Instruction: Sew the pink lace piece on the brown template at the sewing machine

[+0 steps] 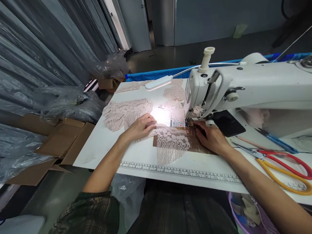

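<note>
A piece of pale pink lace (pixel 170 143) lies on the white table under the needle of a white sewing machine (pixel 243 87). My left hand (pixel 140 127) rests flat on the lace's left end, fingers stretched toward the needle. My right hand (pixel 211 136) lies on the brown patch (pixel 195 148) beside the presser foot, fingers curled down close to the needle, pressing the lace. A bright lamp (pixel 159 83) on a flexible neck lights the spot between my hands.
More lace pieces (pixel 126 112) lie at the back left of the table (pixel 102 146). Red and yellow scissors (pixel 282 164), blue snips (pixel 278 141) and a black phone (pixel 227 123) sit to the right. A printed ruler (pixel 180 170) runs along the front edge. Cardboard boxes (pixel 63 143) stand left.
</note>
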Tool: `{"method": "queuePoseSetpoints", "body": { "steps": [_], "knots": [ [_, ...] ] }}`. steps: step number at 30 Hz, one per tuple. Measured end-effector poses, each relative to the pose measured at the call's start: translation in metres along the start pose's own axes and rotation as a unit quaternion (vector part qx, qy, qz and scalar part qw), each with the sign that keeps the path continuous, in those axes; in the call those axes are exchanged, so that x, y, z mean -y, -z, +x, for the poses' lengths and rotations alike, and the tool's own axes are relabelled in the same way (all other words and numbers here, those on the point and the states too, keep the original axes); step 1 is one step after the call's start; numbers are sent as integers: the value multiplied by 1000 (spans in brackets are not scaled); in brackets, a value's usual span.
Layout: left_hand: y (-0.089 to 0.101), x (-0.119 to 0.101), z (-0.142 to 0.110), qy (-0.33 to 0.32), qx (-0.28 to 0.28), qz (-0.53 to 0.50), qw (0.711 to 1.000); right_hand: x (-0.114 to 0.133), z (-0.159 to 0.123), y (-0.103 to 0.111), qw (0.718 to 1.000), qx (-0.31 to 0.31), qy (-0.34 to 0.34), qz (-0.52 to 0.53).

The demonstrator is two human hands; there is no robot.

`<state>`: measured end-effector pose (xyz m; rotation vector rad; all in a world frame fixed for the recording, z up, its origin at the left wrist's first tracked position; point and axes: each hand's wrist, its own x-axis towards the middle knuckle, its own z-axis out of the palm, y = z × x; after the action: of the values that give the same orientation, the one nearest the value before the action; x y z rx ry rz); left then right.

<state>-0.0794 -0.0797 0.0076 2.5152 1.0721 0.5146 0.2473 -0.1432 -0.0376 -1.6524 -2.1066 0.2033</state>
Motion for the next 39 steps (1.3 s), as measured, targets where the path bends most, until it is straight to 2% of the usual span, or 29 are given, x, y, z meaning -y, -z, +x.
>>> {"method": "queuePoseSetpoints", "body": {
  "steps": [3,5,7,9,12,15,17,19,21,23,24,26,28,31,33,35,39],
  "knots": [
    [1,0,0,-16,-20,27,999,1,-2,3,997,-34,31,54],
    [-2,-8,2,-51,-34,26,998,6,-5,6,988,-70,90,103],
    [-5,-24,5,-99,-29,6,995,16,-6,11,974,-76,159,139],
    [-8,-46,6,-142,-8,-26,990,29,-7,15,965,-38,210,151],
    [-6,-81,5,-159,24,-87,983,48,-9,21,958,37,234,160],
    [6,-106,-3,-152,73,-173,970,59,-17,32,946,116,220,209],
    [18,-113,-11,-122,100,-233,960,60,-26,43,924,182,188,278],
    [30,-115,-18,-80,117,-291,946,57,-36,57,886,254,142,361],
    [37,-113,-20,-36,128,-333,934,51,-42,68,836,311,102,441],
    [37,-108,-16,6,140,-356,924,42,-42,75,795,334,53,503],
    [34,-104,-12,29,148,-362,920,36,-39,75,788,330,18,519],
    [22,-96,-2,76,165,-363,914,24,-29,73,803,305,-69,508],
    [6,-87,9,121,170,-340,917,10,-16,66,846,265,-130,444],
    [-14,-75,19,157,128,-261,944,-6,1,53,913,195,-144,328],
    [-20,-69,20,155,82,-190,966,-13,7,47,944,152,-140,256],
    [-20,-64,19,140,41,-114,983,-16,9,43,960,127,-137,209],
    [-16,-53,16,92,-4,-33,995,-14,7,45,967,117,-127,185]
  ]
}}
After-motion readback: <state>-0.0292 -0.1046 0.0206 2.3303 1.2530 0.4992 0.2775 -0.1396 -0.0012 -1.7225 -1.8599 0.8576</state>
